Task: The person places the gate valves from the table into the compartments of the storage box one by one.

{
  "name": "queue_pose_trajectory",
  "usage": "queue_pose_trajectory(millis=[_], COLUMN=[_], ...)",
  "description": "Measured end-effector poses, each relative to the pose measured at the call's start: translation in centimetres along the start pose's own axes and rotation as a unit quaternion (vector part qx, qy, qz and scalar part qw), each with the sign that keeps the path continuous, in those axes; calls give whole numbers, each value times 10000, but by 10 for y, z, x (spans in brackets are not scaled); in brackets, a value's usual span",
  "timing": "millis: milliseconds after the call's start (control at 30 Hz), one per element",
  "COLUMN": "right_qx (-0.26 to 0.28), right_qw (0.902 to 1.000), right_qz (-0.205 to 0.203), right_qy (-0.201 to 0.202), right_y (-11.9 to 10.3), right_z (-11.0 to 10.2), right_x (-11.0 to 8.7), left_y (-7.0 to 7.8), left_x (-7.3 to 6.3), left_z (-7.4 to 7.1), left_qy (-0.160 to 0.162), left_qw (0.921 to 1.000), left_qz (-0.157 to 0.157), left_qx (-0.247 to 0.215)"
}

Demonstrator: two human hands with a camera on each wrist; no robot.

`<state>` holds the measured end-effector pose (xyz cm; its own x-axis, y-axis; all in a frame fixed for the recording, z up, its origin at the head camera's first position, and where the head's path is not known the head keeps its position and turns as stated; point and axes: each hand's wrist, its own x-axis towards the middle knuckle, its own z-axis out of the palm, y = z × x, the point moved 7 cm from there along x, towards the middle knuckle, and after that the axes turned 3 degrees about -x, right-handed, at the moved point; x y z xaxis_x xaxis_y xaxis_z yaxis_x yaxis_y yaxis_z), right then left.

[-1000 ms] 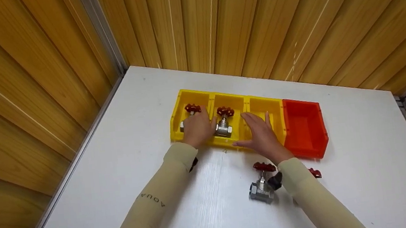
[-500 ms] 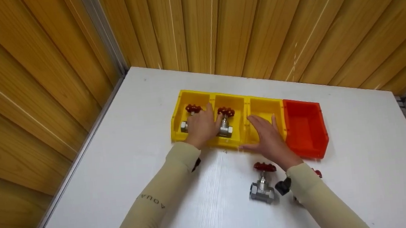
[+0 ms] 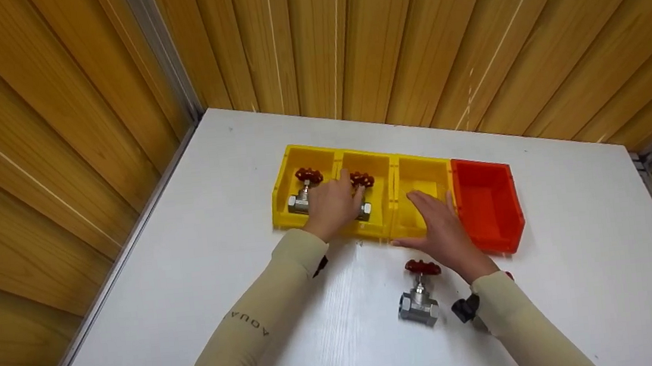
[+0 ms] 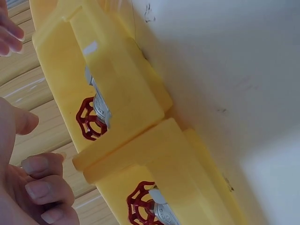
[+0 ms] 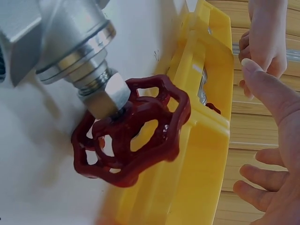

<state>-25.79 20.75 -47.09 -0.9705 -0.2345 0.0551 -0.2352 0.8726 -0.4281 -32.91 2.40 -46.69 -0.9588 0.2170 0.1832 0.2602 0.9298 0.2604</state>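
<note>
My left hand is over the first two yellow bins, its fingers loosely curled around nothing in the left wrist view. Below it, a gate valve with a red handwheel lies in the leftmost yellow bin. The second yellow bin contains another valve, partly covered by that hand. My right hand hovers at the front of the third yellow bin, thumb and fingers spread, holding nothing. On the table nearer me rests a third valve, seen large in the right wrist view with its red handwheel.
A red bin adjoins the yellow row on the right. Behind my right sleeve, a bit of another red handwheel peeks out. Wood-look panels rise behind the white table and along its left.
My left hand has shifted right, from the leftmost bin toward the second, uncovering the first valve. My right hand has drawn back slightly toward the right and nearer me, fingers still spread.
</note>
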Motion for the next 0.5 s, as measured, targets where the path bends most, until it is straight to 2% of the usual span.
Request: queue_pose_trajectory(millis=[233, 500], right_qx=[46, 48], right_qw=[9999, 9995], right_qz=[161, 295], right_qy=[16, -120], right_y=[2, 6], right_z=[0, 1], right_x=[-7, -14], left_y=[9, 19], left_x=[-1, 0], left_z=[3, 8], left_qy=[139, -38], left_qw=[9996, 9996], left_qz=[193, 184], left_qx=[174, 220])
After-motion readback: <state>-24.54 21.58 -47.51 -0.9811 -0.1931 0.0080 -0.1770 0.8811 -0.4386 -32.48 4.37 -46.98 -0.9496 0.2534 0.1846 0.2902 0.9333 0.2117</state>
